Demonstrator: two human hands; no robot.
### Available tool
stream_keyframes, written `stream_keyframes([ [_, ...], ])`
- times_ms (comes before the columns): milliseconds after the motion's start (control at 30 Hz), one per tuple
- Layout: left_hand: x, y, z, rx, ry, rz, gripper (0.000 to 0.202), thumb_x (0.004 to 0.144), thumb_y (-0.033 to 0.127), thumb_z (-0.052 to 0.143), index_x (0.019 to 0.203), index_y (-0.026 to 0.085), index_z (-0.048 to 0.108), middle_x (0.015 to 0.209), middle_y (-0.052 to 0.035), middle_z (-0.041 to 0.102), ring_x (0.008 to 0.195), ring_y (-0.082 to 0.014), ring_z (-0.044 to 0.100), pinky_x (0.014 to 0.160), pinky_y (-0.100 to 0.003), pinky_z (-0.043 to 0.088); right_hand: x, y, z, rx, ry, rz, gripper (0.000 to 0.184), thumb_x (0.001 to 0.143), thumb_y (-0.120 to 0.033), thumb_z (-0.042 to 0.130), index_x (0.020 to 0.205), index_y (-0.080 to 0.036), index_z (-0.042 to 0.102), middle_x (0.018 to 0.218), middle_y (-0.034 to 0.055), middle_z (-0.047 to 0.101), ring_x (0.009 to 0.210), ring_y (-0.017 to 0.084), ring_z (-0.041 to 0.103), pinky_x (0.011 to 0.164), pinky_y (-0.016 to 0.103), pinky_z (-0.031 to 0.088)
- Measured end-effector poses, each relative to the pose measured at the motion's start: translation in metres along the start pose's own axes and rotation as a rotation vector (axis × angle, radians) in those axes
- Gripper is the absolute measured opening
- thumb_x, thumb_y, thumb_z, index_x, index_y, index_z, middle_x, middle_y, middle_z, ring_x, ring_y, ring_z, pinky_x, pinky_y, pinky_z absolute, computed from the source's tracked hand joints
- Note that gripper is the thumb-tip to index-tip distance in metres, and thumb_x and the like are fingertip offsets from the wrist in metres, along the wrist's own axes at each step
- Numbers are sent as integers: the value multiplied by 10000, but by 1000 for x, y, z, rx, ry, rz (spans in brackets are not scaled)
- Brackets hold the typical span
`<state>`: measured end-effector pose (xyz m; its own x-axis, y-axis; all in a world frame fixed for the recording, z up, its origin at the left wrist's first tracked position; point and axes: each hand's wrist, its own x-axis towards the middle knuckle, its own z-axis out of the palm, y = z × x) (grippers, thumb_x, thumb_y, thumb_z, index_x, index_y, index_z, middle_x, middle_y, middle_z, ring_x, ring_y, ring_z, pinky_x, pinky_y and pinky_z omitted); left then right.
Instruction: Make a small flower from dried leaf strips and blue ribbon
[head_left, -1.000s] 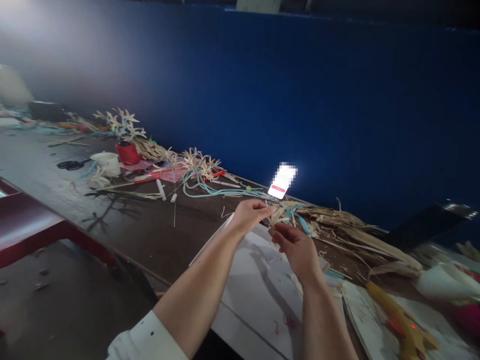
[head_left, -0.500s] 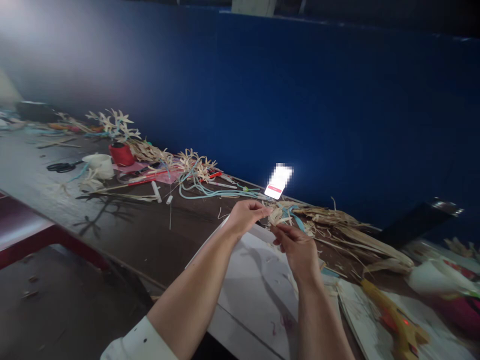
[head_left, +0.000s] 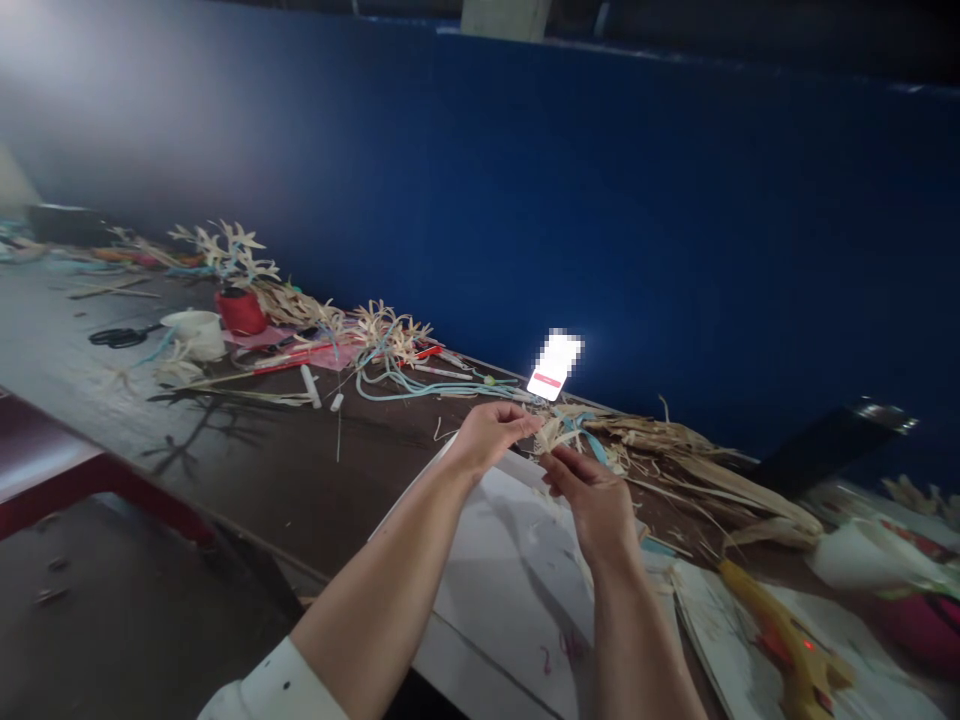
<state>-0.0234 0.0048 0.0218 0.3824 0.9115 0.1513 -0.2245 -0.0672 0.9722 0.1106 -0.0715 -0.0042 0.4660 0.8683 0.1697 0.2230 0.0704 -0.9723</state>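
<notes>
Between my two hands is a small pale piece of dried husk [head_left: 550, 434], with petal-like strips fanning out. My left hand [head_left: 491, 437] pinches its left side between thumb and fingers. From the lower right, my right hand [head_left: 589, 490] pinches the same piece, fingertips curled together. Both hands hover above a white board [head_left: 499, 560] with reddish handwriting on it. Just beyond the fingers a lit phone [head_left: 553, 368] leans near the blue wall. Blue strips and long dried husks [head_left: 675, 440] lie to the right of my fingers.
On the left are black scissors [head_left: 124, 337], a white cup [head_left: 193, 335], a red thread spool [head_left: 241, 312] and husk flowers [head_left: 386, 330] on light-blue stems. A yellow glue gun [head_left: 784, 630] with a red light rests on papers at right. A blue wall [head_left: 675, 220] stands behind.
The hands stay nearly in place, both still pinching the husk piece, which appears slightly turned. The whole view has shifted a little.
</notes>
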Motion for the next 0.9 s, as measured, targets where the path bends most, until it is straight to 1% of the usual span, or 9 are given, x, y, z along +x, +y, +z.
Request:
stream_keyframes([
  [133, 0, -1, 0, 16, 1, 8, 300, 613, 423, 706, 664, 135, 637, 575, 17, 521, 541, -73, 414, 576, -230, 333, -1, -3, 1, 47, -33, -7, 365, 620, -438, 746, 857, -161, 723, 641, 34, 648, 564, 163, 594, 570, 300, 496],
  [300, -1, 0, -1, 46, -6, 15, 307, 622, 437, 698, 677, 140, 642, 580, 21, 538, 549, -79, 432, 579, -229, 341, -4, -7, 2, 75, -66, -18, 343, 617, -435, 746, 825, -163, 726, 663, 32, 639, 564, 155, 594, 553, 290, 508],
  [400, 0, 0, -1, 60, -11, 22, 310, 621, 434, 695, 690, 136, 646, 588, 15, 545, 558, -84, 442, 583, -230, 346, -4, -8, 3, 79, -51, -28, 338, 613, -444, 744, 793, -159, 725, 669, 32, 630, 560, 155, 595, 540, 285, 508],
  [533, 0, -2, -2, 84, -15, 28, 308, 635, 427, 684, 705, 130, 645, 611, 6, 557, 571, -88, 457, 581, -226, 350, -2, -6, 2, 56, -23, -19, 352, 597, -461, 751, 757, -150, 720, 619, 30, 620, 535, 155, 586, 540, 285, 500],
  [700, 0, 1, -1, 96, -2, 44, 295, 641, 411, 686, 706, 126, 644, 646, -6, 580, 605, -98, 478, 605, -232, 363, -3, -7, 2, 63, 45, -8, 370, 582, -461, 763, 770, -146, 716, 590, 28, 626, 529, 154, 581, 533, 273, 479],
  [900, -1, 2, 0, 89, 3, 55, 282, 644, 399, 693, 698, 127, 640, 645, -4, 570, 609, -95, 471, 617, -233, 367, -5, -10, 3, 43, 74, -60, 345, 603, -464, 744, 751, -153, 713, 587, 25, 624, 525, 147, 569, 524, 266, 468],
])
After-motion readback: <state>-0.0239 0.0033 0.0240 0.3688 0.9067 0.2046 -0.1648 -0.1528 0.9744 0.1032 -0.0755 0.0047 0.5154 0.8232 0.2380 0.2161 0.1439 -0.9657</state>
